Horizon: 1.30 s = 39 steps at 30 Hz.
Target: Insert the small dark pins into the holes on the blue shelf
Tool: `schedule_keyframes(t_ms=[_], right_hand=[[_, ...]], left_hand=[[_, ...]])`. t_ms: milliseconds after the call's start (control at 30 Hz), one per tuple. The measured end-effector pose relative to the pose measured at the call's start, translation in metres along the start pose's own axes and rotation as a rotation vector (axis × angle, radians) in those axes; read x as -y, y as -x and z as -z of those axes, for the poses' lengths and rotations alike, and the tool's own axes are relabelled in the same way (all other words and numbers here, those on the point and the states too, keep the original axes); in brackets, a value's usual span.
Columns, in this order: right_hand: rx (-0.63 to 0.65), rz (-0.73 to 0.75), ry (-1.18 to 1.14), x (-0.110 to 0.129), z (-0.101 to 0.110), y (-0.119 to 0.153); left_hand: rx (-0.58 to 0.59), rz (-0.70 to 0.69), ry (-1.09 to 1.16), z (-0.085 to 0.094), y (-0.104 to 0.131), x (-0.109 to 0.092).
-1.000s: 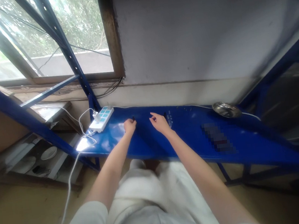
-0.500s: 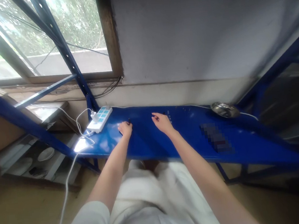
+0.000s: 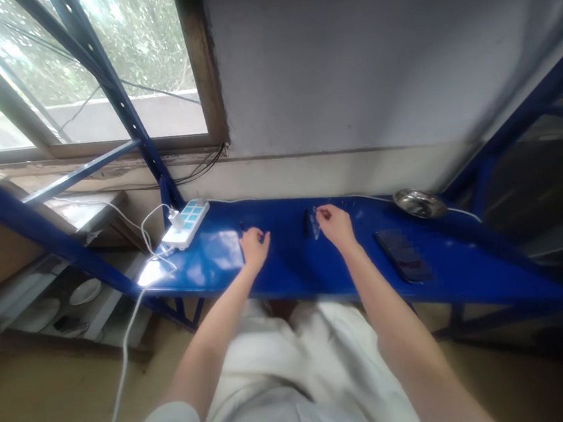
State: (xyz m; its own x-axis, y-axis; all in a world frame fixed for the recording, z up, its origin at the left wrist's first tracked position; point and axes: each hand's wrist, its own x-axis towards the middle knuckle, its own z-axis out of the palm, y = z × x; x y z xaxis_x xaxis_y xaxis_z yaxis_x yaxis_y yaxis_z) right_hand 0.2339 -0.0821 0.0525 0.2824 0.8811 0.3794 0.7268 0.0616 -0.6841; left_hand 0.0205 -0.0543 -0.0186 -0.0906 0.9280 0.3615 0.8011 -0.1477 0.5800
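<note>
Over a long, glossy blue table [image 3: 287,267], the right hand [image 3: 337,224] bunches its fingertips and the left hand [image 3: 254,245] curls loosely; whether either pinches anything cannot be told. Near the former lie a slim black stick [image 3: 305,223] and small clear pieces [image 3: 314,226].

My left hand [image 3: 255,247] and right hand [image 3: 336,225] are mid-frame over the table [image 3: 290,267], between power strip [image 3: 188,225], left, and phone [image 3: 403,255], right.

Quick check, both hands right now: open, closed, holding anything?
Left hand: loosely curled near a small dark piece; can't tell if its grip is empty.
Right hand: curled beside the clear pieces; can't tell if its grip holds anything.
</note>
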Motion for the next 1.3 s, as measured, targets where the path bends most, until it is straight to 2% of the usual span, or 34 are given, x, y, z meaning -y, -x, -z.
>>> schedule_keyframes(t_ms=[100,200,300,400,533,700,933,1033,1200,1300], right_hand=[[-0.031,-0.117,0.077,-0.017,0.010,-0.001],[0.047,-0.241,0.140,-0.034,0.014,0.002],[0.177,-0.323,0.180,-0.047,0.009,0.007],[0.258,-0.320,0.213,-0.055,-0.004,0.013],[0.278,-0.295,0.277,-0.060,-0.020,0.017],[0.277,-0.290,0.307,-0.061,-0.031,0.019],[0.252,-0.282,0.329,-0.062,-0.040,0.018],[0.245,-0.281,0.329,-0.062,-0.043,0.017],[0.231,-0.301,0.314,-0.061,-0.045,0.018],[0.208,-0.306,0.305,-0.057,-0.046,0.020]], left_hand=[[0.141,-0.323,0.040,-0.010,0.021,-0.029],[0.237,-0.496,-0.010,-0.020,0.031,-0.051],[0.287,-0.516,-0.108,-0.029,0.034,-0.063],[0.309,-0.507,-0.191,-0.038,0.032,-0.067],[0.324,-0.511,-0.234,-0.045,0.025,-0.069],[0.297,-0.536,-0.174,-0.045,0.015,-0.072],[0.242,-0.408,0.009,-0.040,0.005,-0.064],[0.191,-0.263,0.179,-0.035,0.004,-0.058],[0.127,0.070,0.618,-0.020,0.012,-0.051],[0.074,0.174,0.746,-0.011,0.015,-0.049]])
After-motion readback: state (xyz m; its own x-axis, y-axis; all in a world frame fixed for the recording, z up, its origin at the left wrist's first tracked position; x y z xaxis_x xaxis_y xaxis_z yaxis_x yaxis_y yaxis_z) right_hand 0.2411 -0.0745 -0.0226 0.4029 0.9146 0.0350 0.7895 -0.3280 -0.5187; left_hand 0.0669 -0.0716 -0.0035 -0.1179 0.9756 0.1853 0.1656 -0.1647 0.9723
